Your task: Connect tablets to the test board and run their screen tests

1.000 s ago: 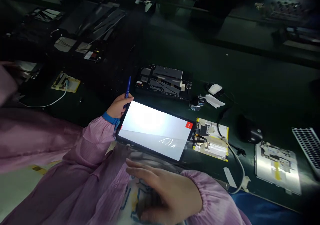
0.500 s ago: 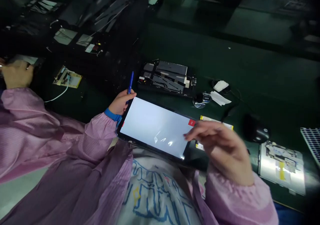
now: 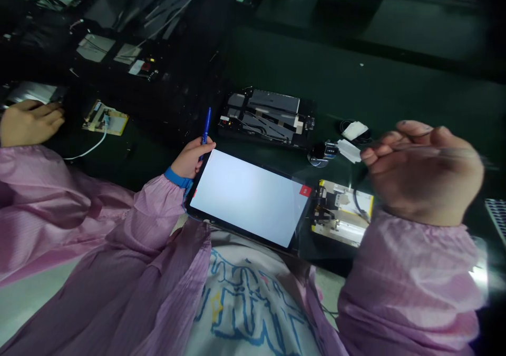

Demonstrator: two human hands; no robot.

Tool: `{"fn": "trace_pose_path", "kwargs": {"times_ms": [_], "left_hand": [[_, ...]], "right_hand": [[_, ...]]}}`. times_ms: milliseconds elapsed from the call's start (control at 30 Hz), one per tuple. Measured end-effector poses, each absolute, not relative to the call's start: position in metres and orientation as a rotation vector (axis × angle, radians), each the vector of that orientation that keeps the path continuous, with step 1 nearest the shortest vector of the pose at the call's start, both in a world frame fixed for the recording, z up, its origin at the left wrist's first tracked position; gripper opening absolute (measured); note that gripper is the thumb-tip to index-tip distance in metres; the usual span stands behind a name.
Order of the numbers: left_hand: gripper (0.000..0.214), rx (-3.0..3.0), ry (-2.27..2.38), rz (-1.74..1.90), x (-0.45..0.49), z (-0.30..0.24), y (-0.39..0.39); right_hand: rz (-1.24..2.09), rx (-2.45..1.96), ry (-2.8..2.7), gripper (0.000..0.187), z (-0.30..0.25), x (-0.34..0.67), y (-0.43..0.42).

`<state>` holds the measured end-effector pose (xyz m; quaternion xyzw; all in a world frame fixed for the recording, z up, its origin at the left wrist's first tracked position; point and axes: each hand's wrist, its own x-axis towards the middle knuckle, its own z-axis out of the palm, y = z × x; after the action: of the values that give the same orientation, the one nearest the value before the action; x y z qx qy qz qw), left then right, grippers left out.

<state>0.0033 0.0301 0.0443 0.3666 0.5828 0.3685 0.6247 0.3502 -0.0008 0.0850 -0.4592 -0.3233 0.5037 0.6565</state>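
A tablet (image 3: 249,198) with a lit white screen and a small red square at its right corner lies at the table's near edge. My left hand (image 3: 192,157) is closed on a blue pen (image 3: 205,127) that points up, and it rests against the tablet's left corner. My right hand (image 3: 421,169) is raised in the air to the right of the tablet, above a yellow circuit board (image 3: 342,214). Its fingers are curled in loosely and slightly blurred; anything inside them is hidden.
An opened device (image 3: 269,116) with bare internals lies behind the tablet. Beside it are a small round part (image 3: 321,153) and white slips (image 3: 351,135). At far left, another person's hand (image 3: 29,121) rests near a board with a white cable (image 3: 105,119). More parts lie in the dark at back left.
My right hand left my lap, passed over the tablet's right corner, and now hangs raised to the right with fingers curled. The left hand and pen stayed put.
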Motion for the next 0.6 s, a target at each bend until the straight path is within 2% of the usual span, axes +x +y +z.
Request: {"fn": "trace_pose_path", "kwargs": {"times_ms": [167, 367, 600], "left_hand": [[0.018, 0.846, 1.342, 0.834, 0.004, 0.045, 0.03], [0.016, 0.836, 1.354, 0.833, 0.005, 0.044, 0.029], [0.016, 0.847, 1.354, 0.832, 0.006, 0.045, 0.029]], "right_hand": [[1.124, -1.011, -0.622, 0.022, 0.086, 0.344, -0.002], [1.14, -0.996, -0.699, 0.016, 0.076, 0.331, -0.007], [1.346, -0.936, -0.877, 0.027, 0.063, 0.287, -0.023]]}}
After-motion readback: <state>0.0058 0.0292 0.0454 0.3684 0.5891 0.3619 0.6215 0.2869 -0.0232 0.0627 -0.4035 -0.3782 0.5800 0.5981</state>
